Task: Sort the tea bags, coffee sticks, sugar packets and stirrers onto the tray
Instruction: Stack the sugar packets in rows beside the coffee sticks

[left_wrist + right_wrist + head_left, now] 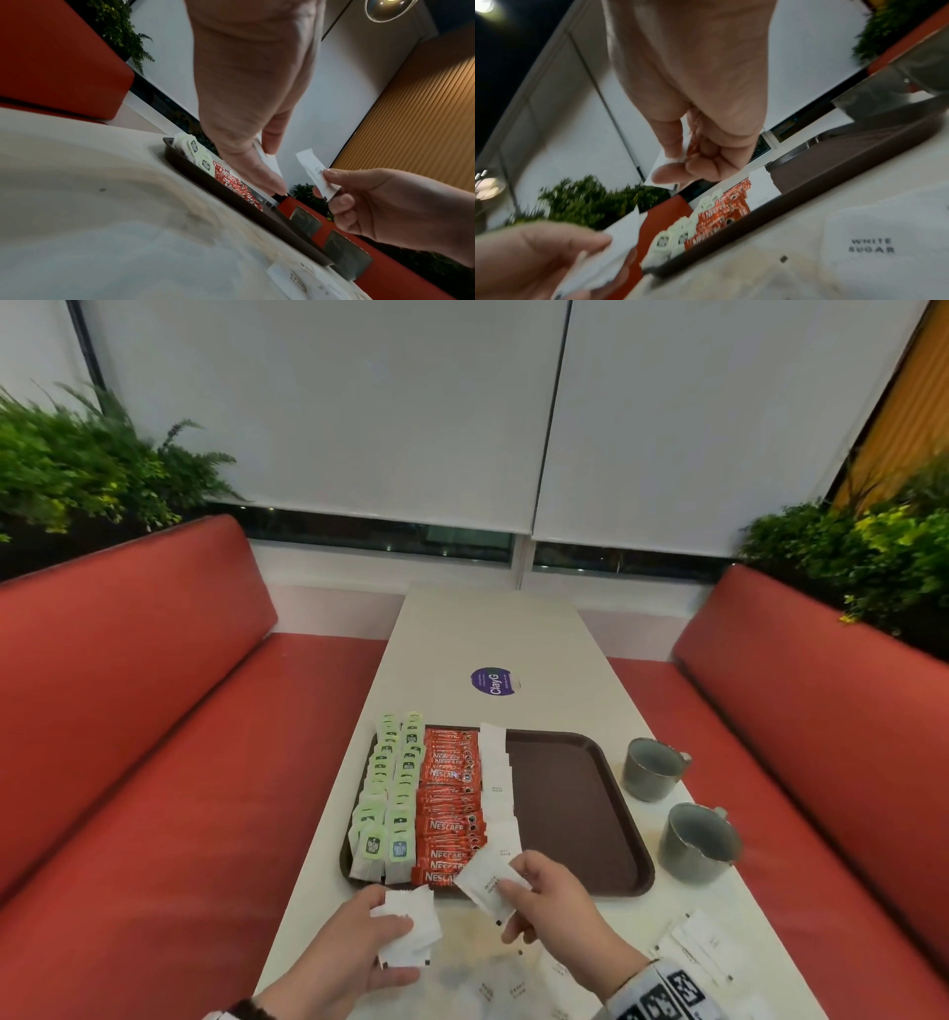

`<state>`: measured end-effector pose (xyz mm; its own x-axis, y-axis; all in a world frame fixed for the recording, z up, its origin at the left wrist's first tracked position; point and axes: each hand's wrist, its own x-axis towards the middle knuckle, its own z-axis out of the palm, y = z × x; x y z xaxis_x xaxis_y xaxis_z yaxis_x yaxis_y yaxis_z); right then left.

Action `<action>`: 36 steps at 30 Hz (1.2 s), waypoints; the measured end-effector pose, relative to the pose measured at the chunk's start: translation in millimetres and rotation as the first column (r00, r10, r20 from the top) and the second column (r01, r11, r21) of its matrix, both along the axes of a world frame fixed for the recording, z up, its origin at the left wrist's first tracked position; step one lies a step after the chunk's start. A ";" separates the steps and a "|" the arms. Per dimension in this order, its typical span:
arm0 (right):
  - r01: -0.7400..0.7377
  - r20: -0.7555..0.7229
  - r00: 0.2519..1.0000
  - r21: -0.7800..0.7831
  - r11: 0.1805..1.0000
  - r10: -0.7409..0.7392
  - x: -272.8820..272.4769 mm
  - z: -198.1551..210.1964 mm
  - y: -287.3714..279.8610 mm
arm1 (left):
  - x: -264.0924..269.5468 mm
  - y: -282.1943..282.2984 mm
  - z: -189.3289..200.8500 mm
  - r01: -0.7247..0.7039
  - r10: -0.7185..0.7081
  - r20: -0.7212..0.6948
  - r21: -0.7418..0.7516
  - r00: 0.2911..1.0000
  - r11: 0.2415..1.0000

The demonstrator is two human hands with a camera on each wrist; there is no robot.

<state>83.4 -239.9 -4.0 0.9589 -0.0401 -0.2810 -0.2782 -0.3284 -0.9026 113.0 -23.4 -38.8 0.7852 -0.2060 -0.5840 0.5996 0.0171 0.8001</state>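
Head: right grip (pixel 552 898) pinched one sugar packet (pixel 488 883) by its edge, tray (pixel 575 814) just ahead; left grip (pixel 354 952) clamped on a packet stack (pixel 411 929) | Left wrist: packet (pixel 315 174) looked light, thin, floppy | Right wrist: loose packet (pixel 875 243) flat on desk (pixel 731 280) below; best pinched at a sealed end.

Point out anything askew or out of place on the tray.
The top sugar packet in the white row on the tray sits skewed, poking past the far rim. The tea bags and coffee sticks lie in tidy columns.

White surface (pixel 539 639): brown tray (pixel 580 819) centre, two grey mugs (pixel 655 773) right, loose sugar pkts (pixel 708 947) lower right, purple sticker (pixel 494 681), prob.
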 end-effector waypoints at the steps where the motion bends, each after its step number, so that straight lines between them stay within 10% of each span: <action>1: 0.026 0.010 1.000 0.061 0.998 -0.026 -0.5 3.5 -4.0 | 0.7 -2.3 1.0 -0.001 0.001 -0.019 -0.009 1.000 1.000; 16: 0.054 0.030 0.997 0.385 0.921 -0.071 9.8 14.9 -26.5 | -7.9 -34.4 25.2 -0.004 0.008 0.028 -0.129 1.000 0.992; 36: -0.022 -0.120 0.992 0.222 0.975 0.049 96.1 2.0 -54.8 | -0.6 -7.4 19.2 -0.148 0.157 0.049 -0.162 0.986 0.976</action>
